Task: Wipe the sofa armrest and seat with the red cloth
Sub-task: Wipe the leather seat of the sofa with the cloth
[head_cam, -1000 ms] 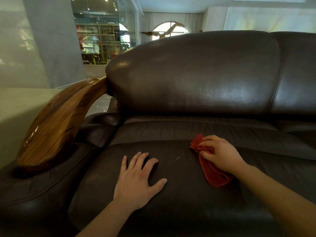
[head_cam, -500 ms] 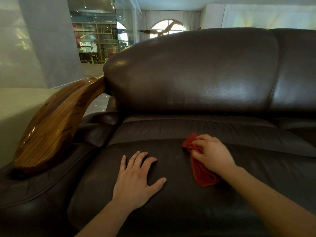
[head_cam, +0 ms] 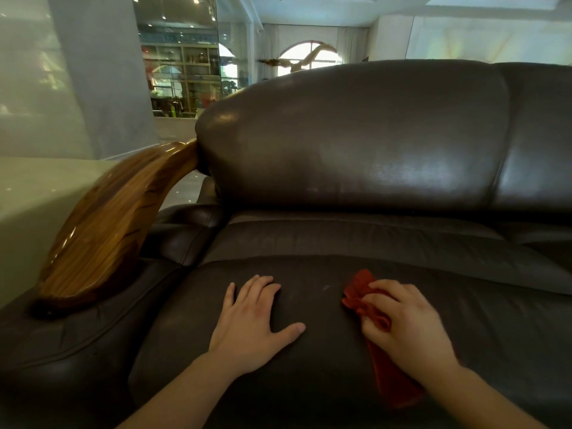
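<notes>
A dark brown leather sofa fills the view; its seat cushion [head_cam: 309,382] lies under both hands. The glossy curved wooden armrest [head_cam: 105,230] rises at the left, above the padded leather arm [head_cam: 62,335]. My right hand [head_cam: 408,326] presses the crumpled red cloth [head_cam: 362,292] onto the seat, right of centre; part of the cloth trails under my palm and wrist. My left hand [head_cam: 250,323] rests flat on the seat with fingers spread, a little left of the cloth and holding nothing.
The sofa backrest [head_cam: 356,134] stands tall behind the seat. A grey pillar [head_cam: 102,72] and a pale low wall [head_cam: 31,196] are to the left beyond the armrest. Lit shelves [head_cam: 182,78] show far behind.
My right hand has slid the red cloth leftward and toward me across the seat. My left hand has stayed flat in place. The view has tilted slightly.
</notes>
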